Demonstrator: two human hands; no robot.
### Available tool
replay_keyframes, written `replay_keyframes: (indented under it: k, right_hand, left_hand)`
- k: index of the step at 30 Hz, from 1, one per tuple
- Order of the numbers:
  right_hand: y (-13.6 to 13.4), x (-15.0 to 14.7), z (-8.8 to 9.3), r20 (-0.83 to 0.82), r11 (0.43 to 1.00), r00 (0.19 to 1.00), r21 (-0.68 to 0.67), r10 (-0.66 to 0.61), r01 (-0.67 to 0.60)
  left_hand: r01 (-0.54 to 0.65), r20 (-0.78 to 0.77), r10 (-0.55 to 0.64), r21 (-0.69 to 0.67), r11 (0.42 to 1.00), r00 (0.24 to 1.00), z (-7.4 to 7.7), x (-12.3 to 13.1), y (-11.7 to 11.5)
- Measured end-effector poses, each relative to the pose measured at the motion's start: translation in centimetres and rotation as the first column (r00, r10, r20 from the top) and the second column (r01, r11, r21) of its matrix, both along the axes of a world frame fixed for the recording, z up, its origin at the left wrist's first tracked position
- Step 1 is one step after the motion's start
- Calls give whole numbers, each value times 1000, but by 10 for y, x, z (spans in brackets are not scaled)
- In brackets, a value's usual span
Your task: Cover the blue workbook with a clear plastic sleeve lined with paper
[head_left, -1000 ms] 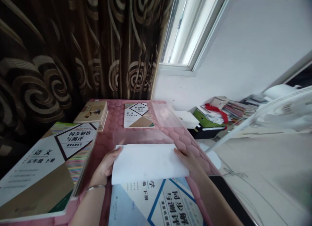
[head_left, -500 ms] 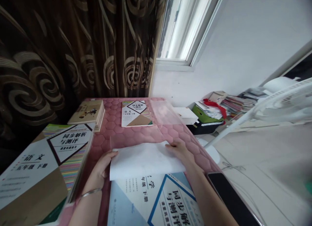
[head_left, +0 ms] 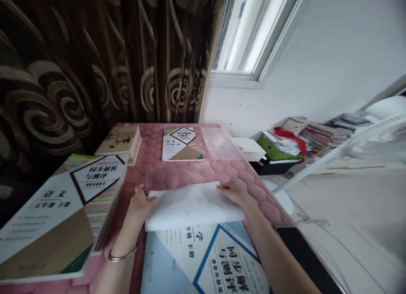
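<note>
A white sheet lies folded across the top of a blue-and-white workbook in front of me. At the sheet's upper left corner is my left hand, its thumb on the sheet and its other fingers bent beside the edge, partly hidden. My right hand pinches the sheet's upper right corner between thumb and fingers. Behind the sheet, the faint edge of a clear film shows on the pink padded tabletop.
On the left lie a stack of large workbooks and a pile of smaller brown books. Another workbook and clear film lie at the back. A dark phone-like slab is at right, near a white fan.
My left hand has shifted up slightly, its fingers lifting at the sheet's left corner. The right hand keeps its pinch. The whole view has turned a little left.
</note>
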State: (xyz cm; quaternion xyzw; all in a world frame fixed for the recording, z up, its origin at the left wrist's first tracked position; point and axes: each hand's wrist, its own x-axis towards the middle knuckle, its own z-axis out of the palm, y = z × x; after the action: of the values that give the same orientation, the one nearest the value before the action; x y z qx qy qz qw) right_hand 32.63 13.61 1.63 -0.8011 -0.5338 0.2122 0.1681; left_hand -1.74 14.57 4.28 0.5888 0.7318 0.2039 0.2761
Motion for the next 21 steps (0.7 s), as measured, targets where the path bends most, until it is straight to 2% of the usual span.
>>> replay_keyframes:
  k: [3,5,7,9,11,12,13,17,21]
  right_hand:
    - [-1,-2,2,2,1000,1000,17,3,-3]
    - [-2,-2,0,-38,1000,999,29,-4,5]
    - [-3,0,-4,-74,1000,997,29,-3,5]
    - [-3,2,-7,-93,1000,996,25,3,0]
    - [-3,4,-7,-103,1000,995,29,6,-3]
    - [-3,5,-7,-110,999,994,31,8,-4]
    - [-4,5,-5,-118,999,993,33,9,-5]
    - [-7,5,3,-148,999,988,9,42,-41]
    - [-11,6,3,-179,998,983,39,47,-41]
  left_hand:
    - [73,-179,-81,-51,996,981,8,4,-9]
    - [141,-349,-134,-5,990,928,15,10,-16]
    - [271,-464,-220,45,962,858,22,20,-24]
    - [486,-445,-422,36,873,790,28,35,-32]
    - [687,-326,-651,-6,727,686,32,54,-39]
    - [739,-272,-719,-36,672,640,33,64,-43]
    - [759,-238,-751,-75,647,616,34,73,-47]
    - [701,-256,-728,-202,684,636,30,105,-59]
    - [642,-322,-668,-198,741,671,22,121,-60]
